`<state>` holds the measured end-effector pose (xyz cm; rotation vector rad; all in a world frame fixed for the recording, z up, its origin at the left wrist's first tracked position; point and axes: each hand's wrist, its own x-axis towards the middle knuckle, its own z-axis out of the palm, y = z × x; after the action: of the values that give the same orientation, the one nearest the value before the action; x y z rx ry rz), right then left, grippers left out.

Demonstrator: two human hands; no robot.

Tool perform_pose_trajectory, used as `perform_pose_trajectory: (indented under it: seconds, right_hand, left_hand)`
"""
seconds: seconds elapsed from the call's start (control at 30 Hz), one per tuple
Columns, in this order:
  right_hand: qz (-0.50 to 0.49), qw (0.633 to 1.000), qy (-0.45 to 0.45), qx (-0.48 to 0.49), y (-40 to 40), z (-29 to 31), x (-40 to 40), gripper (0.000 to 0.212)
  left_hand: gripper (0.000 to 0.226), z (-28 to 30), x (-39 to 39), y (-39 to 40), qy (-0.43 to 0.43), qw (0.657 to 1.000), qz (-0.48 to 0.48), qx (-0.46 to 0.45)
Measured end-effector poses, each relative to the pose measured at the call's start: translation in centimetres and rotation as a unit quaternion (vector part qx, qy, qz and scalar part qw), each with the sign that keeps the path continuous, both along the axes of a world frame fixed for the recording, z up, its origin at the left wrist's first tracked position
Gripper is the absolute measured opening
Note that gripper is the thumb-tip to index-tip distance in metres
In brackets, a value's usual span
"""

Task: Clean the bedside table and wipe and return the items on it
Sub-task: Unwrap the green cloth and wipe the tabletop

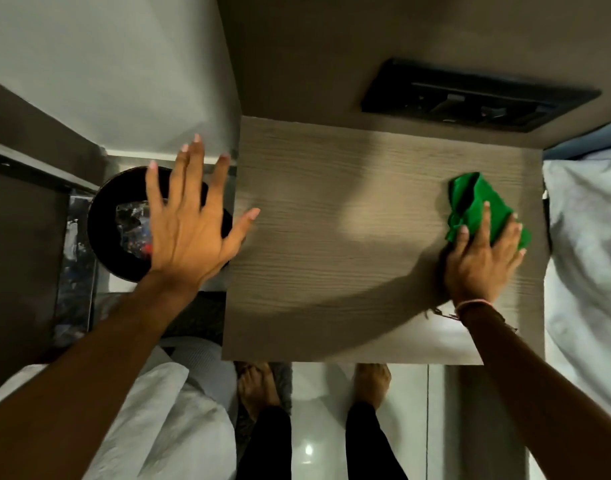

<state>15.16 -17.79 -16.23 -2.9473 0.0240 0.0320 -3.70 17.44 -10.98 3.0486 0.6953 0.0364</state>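
Note:
The bedside table [332, 237] has a pale wood-grain top with nothing standing on it. A crumpled green cloth [477, 202] lies near the table's right edge. My right hand [481, 261] presses flat on the cloth's near part, fingers spread over it. My left hand [189, 220] hovers with fingers spread wide, past the table's left edge, above a black bin; it holds nothing and its thumb reaches over the table's edge.
A round black bin [103, 230] with rubbish inside stands on the floor left of the table. A black switch panel [470, 95] is set in the wall behind. White bedding [588, 254] lies to the right, a white pillow [151, 410] at lower left. My bare feet [259, 386] stand before the table.

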Motion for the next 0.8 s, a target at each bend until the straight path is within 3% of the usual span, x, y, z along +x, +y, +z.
perform_pose_trajectory:
  seconds: [0.07, 0.17, 0.3, 0.43, 0.6, 0.8]
  right_hand:
    - [0.008, 1.000, -0.010, 0.007, 1.5, -0.3, -0.5, 0.059]
    - [0.127, 0.991, -0.046, 0.010, 7.9, -0.8, -4.7, 0.055]
    - [0.309, 0.950, -0.006, 0.037, 18.0, -0.4, -11.6, 0.059]
    - [0.390, 0.920, 0.038, 0.026, 21.0, 0.5, -13.6, 0.068]
    - [0.319, 0.947, 0.003, 0.048, 15.5, 5.7, -9.8, 0.069]
    - [0.098, 0.986, -0.127, 0.045, -2.5, 16.7, -2.8, 0.068]
  left_hand:
    - [0.081, 0.0, 0.3, -1.0, -0.003, 1.000, -0.013, -0.008]
    - [0.082, 0.4, -0.1, -1.8, -0.002, 0.999, -0.030, -0.016]
    - [0.081, 1.6, -1.5, -1.4, 0.009, 0.999, -0.036, 0.007]
    - [0.083, 3.1, -2.8, -1.2, 0.036, 0.999, -0.039, 0.008]
    - [0.081, 6.3, -0.9, -3.9, 0.046, 0.995, -0.083, 0.015]
    - [0.080, 13.1, 10.3, -15.3, -0.014, 0.976, -0.217, 0.009]
